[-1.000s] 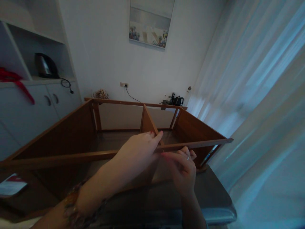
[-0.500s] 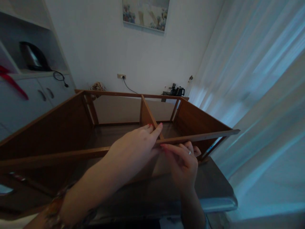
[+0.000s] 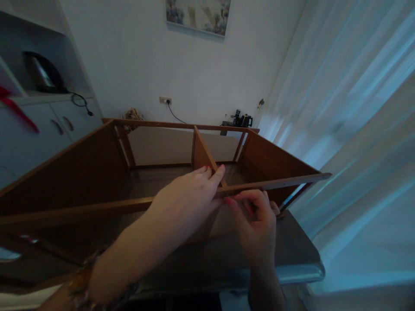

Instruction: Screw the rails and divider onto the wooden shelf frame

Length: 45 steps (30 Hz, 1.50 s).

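Observation:
A brown wooden shelf frame [image 3: 78, 210] lies on the table, its divider panel [image 3: 203, 149] running from the far rail to the near one. My left hand [image 3: 191, 190] reaches over the near rail [image 3: 285, 183], with thumb and fingers closed about the near end of the divider where the two join. Just below that joint is my right hand [image 3: 259, 216], thumb and forefinger pinched together against the outer side of the rail. Whatever those fingertips may hold is too small or hidden to make out. A ring shows on neither visible finger clearly now.
The dark table [image 3: 295, 242] has a rounded, shiny near-right corner. Pale curtains [image 3: 356, 172] hang at the right. A kettle [image 3: 42, 73] stands in the cabinet niche at left, and a coffee maker [image 3: 238, 119] sits behind the frame. A cord runs from the wall socket [image 3: 165, 100].
My right hand has shifted slightly right, its forefinger more bent and its thumb nearer the rail. My left hand keeps its hold at the joint. The view has moved a little.

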Each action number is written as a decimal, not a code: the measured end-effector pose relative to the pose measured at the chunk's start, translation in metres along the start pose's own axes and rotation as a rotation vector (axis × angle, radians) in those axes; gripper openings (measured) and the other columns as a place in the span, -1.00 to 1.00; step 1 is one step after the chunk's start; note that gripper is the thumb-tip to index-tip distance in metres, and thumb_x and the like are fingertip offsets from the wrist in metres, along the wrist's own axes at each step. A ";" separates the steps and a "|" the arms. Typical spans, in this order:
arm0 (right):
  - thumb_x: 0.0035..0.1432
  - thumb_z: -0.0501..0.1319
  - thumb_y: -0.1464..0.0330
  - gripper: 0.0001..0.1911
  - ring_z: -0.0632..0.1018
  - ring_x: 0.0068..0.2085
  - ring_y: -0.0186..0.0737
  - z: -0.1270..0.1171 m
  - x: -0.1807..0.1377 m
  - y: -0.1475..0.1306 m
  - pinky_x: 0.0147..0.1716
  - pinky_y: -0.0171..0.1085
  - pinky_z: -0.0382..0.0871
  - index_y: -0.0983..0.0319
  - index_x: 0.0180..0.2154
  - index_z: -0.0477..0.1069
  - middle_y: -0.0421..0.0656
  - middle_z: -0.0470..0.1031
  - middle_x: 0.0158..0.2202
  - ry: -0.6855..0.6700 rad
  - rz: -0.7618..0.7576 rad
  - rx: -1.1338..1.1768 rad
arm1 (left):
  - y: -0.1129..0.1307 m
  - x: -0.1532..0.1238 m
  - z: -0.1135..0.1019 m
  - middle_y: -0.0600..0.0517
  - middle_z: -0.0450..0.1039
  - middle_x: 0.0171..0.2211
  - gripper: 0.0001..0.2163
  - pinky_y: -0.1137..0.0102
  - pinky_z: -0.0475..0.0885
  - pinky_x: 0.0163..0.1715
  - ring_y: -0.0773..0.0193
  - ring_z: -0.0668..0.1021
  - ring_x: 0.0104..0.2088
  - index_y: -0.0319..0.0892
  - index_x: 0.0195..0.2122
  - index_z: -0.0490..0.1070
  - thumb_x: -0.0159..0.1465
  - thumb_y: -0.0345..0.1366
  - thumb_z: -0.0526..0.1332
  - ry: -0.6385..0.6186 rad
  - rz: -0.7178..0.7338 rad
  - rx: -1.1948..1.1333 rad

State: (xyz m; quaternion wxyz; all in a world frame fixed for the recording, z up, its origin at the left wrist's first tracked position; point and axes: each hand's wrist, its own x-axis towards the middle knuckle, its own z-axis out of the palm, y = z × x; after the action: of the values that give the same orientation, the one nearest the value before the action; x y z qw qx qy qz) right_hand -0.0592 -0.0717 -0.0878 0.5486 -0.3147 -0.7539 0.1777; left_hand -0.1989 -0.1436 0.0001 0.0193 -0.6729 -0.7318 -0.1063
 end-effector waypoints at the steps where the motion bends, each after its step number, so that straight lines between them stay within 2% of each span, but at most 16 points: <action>1: 0.17 0.29 0.12 -0.75 0.33 -0.42 -0.29 -0.002 0.001 -0.002 -0.28 -0.20 0.02 0.14 -0.37 0.42 -0.31 0.36 -0.45 -0.030 0.006 -0.020 | 0.000 -0.001 0.000 -0.20 0.27 0.23 -0.43 0.20 0.42 0.08 0.06 0.43 0.16 -0.16 0.32 0.07 0.32 -0.16 0.16 0.001 0.004 0.009; 9: 0.21 0.25 0.13 -0.76 0.36 -0.44 -0.29 -0.006 0.004 -0.014 -0.25 -0.17 0.02 0.14 -0.38 0.41 -0.32 0.35 -0.50 -0.069 0.012 -0.080 | 0.002 -0.003 -0.001 -0.24 0.28 0.21 -0.44 0.17 0.46 0.01 0.02 0.47 0.11 -0.25 0.32 0.05 0.34 -0.18 0.09 0.019 0.037 0.075; 18: 0.22 0.24 0.19 -0.82 0.38 -0.40 -0.27 -0.006 0.001 -0.012 -0.36 -0.24 0.17 0.17 -0.33 0.42 -0.23 0.43 -0.43 -0.097 0.125 0.103 | 0.005 -0.001 0.001 -0.21 0.36 0.16 -0.48 0.24 0.51 -0.11 0.04 0.55 0.01 -0.26 0.29 0.12 0.36 -0.14 0.06 0.033 0.027 0.125; 26: 0.22 0.23 0.23 -0.85 0.42 -0.39 -0.28 -0.007 0.001 -0.009 -0.33 -0.24 0.25 0.18 -0.25 0.40 -0.19 0.47 -0.36 -0.140 0.124 0.231 | 0.007 -0.002 -0.001 -0.25 0.35 0.16 -0.44 0.21 0.51 -0.09 0.00 0.52 0.04 -0.32 0.31 0.08 0.36 -0.11 0.05 0.041 0.049 0.149; 29: 0.22 0.23 0.24 -0.85 0.41 -0.40 -0.29 -0.007 0.001 -0.008 -0.34 -0.24 0.25 0.18 -0.29 0.40 -0.19 0.46 -0.39 -0.140 0.121 0.234 | 0.007 0.000 -0.001 -0.27 0.35 0.16 -0.45 0.21 0.51 -0.09 0.00 0.52 0.05 -0.33 0.30 0.08 0.37 -0.12 0.04 0.040 0.047 0.156; 38: 0.22 0.23 0.24 -0.83 0.40 -0.43 -0.29 -0.012 0.005 -0.015 -0.35 -0.22 0.15 0.17 -0.39 0.42 -0.26 0.42 -0.48 -0.116 0.057 0.048 | 0.006 -0.001 0.002 -0.31 0.31 0.18 -0.43 0.20 0.49 -0.03 0.00 0.48 0.11 -0.35 0.31 0.07 0.36 -0.12 0.07 0.047 0.054 0.156; 45: 0.25 0.23 0.28 -0.89 0.31 -0.46 -0.25 -0.016 0.002 -0.018 -0.33 -0.17 0.00 0.11 -0.35 0.46 -0.30 0.31 -0.60 0.014 -0.221 -0.278 | 0.006 -0.001 0.006 -0.31 0.30 0.18 -0.45 0.19 0.51 -0.04 -0.01 0.47 0.12 -0.34 0.30 0.08 0.38 -0.11 0.02 0.067 0.052 0.150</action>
State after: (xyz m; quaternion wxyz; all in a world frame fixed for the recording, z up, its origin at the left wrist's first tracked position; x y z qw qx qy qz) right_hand -0.0495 -0.0847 -0.0703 0.5212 -0.3039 -0.7975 0.0080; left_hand -0.1926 -0.1427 -0.0052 0.0967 -0.6845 -0.7189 -0.0732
